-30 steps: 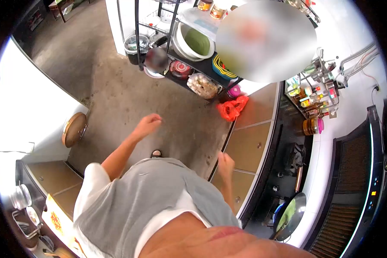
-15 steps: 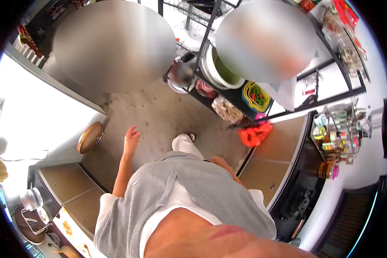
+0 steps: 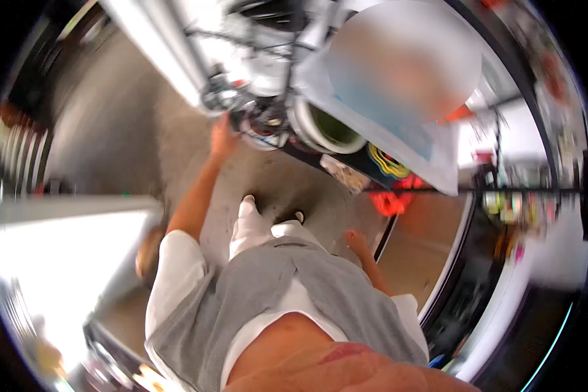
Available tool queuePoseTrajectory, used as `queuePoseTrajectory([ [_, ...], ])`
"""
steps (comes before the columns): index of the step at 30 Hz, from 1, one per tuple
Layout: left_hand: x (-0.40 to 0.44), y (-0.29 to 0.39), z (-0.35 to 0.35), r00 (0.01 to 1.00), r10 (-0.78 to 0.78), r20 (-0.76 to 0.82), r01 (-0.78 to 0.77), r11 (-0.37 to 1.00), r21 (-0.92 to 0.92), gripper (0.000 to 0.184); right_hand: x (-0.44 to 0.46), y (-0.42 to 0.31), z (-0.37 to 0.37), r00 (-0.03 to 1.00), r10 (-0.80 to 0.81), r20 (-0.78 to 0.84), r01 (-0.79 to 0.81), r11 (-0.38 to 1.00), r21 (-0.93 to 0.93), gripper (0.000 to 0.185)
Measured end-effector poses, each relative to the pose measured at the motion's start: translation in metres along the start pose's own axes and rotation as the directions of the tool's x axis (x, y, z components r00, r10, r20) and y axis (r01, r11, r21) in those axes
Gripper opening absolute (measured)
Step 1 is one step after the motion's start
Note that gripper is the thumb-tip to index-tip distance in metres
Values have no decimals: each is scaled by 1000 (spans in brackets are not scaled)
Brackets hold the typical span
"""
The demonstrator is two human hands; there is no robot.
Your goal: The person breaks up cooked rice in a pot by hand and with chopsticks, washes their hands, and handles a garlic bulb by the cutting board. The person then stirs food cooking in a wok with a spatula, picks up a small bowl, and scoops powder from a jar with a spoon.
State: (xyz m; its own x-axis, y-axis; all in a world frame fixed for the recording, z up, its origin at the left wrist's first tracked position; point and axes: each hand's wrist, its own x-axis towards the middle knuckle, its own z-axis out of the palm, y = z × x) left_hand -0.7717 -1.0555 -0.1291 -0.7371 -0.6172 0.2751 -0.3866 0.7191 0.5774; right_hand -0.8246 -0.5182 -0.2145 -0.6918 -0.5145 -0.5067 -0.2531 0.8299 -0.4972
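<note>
My left hand (image 3: 223, 138) is stretched forward, close to the left end of a black metal rack (image 3: 294, 55). Motion smears its fingers, so whether they touch anything is unclear. Just right of it, a round pot-like container (image 3: 264, 138) with dark contents stands low at the rack. My right hand (image 3: 357, 242) hangs low at my side, near a brown cabinet front (image 3: 415, 251); its fingers are too blurred to read. Between that hand and the rack hangs a red-orange plastic bag (image 3: 391, 202).
On the rack's lower level are a white bucket (image 3: 300, 124) with green inside, a yellow-rimmed basket (image 3: 387, 161) and a clear bag (image 3: 344, 173). A white panel (image 3: 65, 255) and a round wooden stool (image 3: 149, 256) stand left. Bottles (image 3: 503, 206) stand right.
My left hand has moved forward to the rack's left end. The view has turned, and the rack appears closer. My right hand has come out from beside my body.
</note>
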Motion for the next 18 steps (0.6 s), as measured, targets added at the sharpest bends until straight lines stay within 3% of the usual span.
queuePoseTrajectory([
  [1,33,-17,17,993,108,-41,-104,991,84,71,-20,-3,11,994,110,-17,-109,994,14,25],
  [2,61,-3,5,996,1,93,-14,990,137,65,-39,-4,23,975,218,-33,-217,976,32,26],
  [3,94,-29,22,945,-179,274,164,984,76,55,-55,-17,23,915,404,9,-401,906,136,28],
  [4,126,-45,48,958,-85,274,56,992,113,58,-69,0,68,865,462,-193,-429,883,192,30],
  [5,142,-66,63,973,35,227,-74,983,166,61,-80,-11,70,816,576,-49,-552,802,228,30],
  [6,162,-93,76,975,148,163,-182,958,219,65,-99,-40,75,750,649,-127,-612,754,238,27],
  [7,187,-112,92,965,245,93,-260,935,243,68,-124,-71,72,721,692,-48,-632,683,366,25],
  [8,213,-131,109,954,297,-39,-282,933,225,72,-132,-79,94,655,750,-95,-660,628,413,24],
  [9,219,-115,93,962,215,170,-259,916,307,79,-142,-92,122,601,788,-131,-679,591,435,23],
  [10,218,-82,88,961,7,276,-152,849,506,80,-152,-117,149,526,842,-119,-704,510,494,23],
  [12,202,-44,82,969,-105,223,-74,739,669,74,-150,-155,180,392,920,-23,-734,328,595,21],
  [14,202,-49,104,977,-59,204,-94,743,663,75,-146,-188,213,410,912,30,-759,322,565,21],
  [18,209,-48,146,959,88,269,-234,783,576,77,-146,-257,239,377,898,225,-720,131,682,22],
])
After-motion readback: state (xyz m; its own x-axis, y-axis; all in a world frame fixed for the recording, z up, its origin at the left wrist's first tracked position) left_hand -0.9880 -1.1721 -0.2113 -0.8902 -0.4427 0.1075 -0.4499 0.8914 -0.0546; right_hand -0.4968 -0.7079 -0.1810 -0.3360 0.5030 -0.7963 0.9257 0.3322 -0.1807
